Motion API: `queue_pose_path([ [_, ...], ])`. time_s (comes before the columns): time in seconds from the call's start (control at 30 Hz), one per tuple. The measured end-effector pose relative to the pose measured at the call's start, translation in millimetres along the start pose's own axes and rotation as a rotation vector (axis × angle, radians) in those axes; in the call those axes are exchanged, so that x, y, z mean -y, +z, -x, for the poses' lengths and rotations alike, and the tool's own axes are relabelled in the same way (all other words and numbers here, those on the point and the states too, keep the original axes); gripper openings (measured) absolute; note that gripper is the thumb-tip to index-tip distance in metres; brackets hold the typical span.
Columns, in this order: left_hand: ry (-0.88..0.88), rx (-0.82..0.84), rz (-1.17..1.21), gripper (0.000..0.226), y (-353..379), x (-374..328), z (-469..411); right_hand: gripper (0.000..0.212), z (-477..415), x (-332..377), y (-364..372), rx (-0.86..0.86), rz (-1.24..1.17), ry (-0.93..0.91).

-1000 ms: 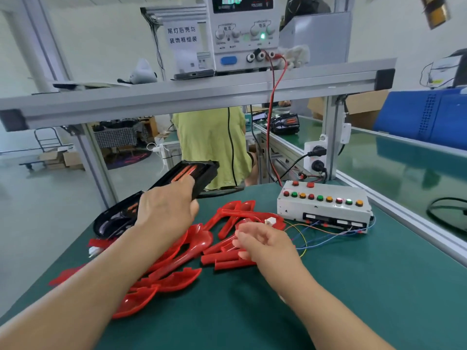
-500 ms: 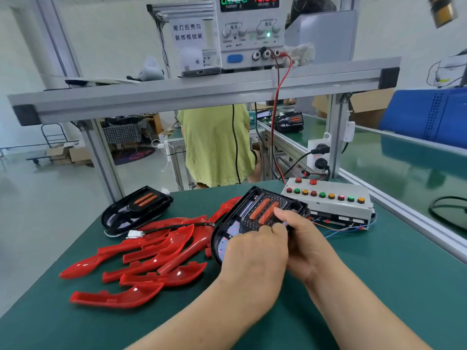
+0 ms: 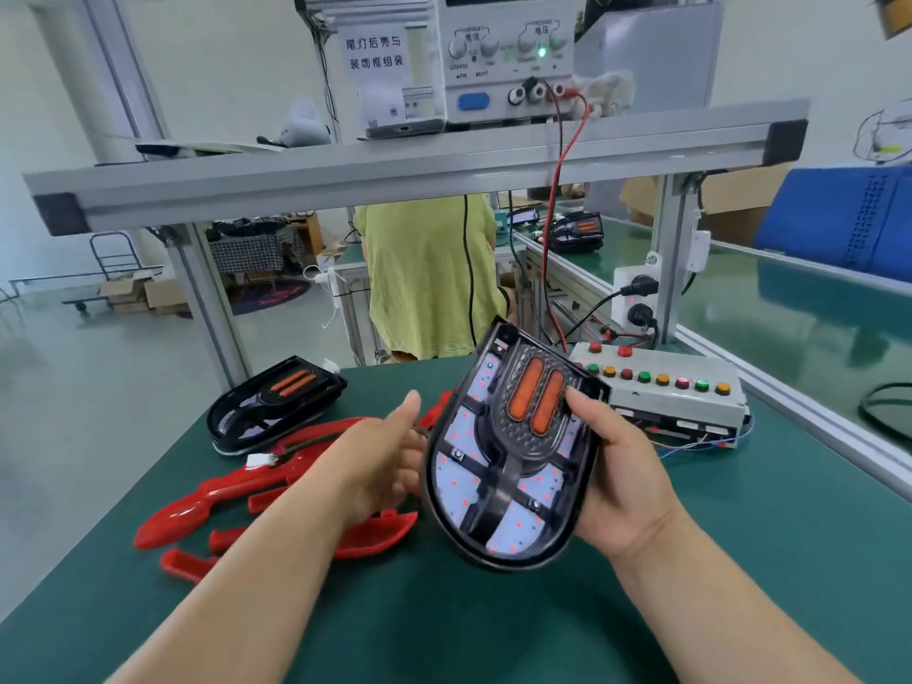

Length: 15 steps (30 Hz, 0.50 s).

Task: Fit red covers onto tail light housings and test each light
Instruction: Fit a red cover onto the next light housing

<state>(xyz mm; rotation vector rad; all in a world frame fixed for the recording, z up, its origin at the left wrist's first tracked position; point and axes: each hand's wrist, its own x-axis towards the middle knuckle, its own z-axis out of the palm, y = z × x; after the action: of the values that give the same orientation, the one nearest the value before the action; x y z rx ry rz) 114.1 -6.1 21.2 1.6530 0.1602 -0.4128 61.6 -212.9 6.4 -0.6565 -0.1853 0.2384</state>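
Observation:
A black tail light housing (image 3: 508, 466) with two orange strips and small lit red dots is tilted up above the green table, face toward me. My right hand (image 3: 617, 466) grips its right edge, thumb on the front. My left hand (image 3: 385, 461) is at its left edge with the fingers behind it and the thumb straight; I cannot see whether the fingers touch it. Several red covers (image 3: 256, 491) lie on the table at the left. A second black housing (image 3: 276, 402) rests behind them. A wire with a white plug (image 3: 257, 460) lies across the covers.
A grey test box (image 3: 686, 402) with coloured buttons stands at the right rear. A power supply (image 3: 503, 56) sits on the overhead aluminium shelf (image 3: 395, 170), with red and black leads hanging down. A person in a yellow-green shirt (image 3: 429, 278) stands beyond the table.
The housing went from my left hand over the far left, to both hands at centre, and is now tilted up facing me in my right hand. Red dots now glow inside it.

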Motion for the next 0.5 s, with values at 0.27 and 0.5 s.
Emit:
queue_pose_path([
  [0.27, 0.125, -0.105, 0.808, 0.057, -15.9, -12.3, -18.1, 0.042, 0.0, -14.0, 5.0, 0.052, 0.134, 0.136],
  [0.5, 0.571, -0.345, 0.834, 0.019, -34.7, -25.4, -1.1, 0.041, -4.4, 0.0, -6.8, -0.106, 0.101, 0.046],
])
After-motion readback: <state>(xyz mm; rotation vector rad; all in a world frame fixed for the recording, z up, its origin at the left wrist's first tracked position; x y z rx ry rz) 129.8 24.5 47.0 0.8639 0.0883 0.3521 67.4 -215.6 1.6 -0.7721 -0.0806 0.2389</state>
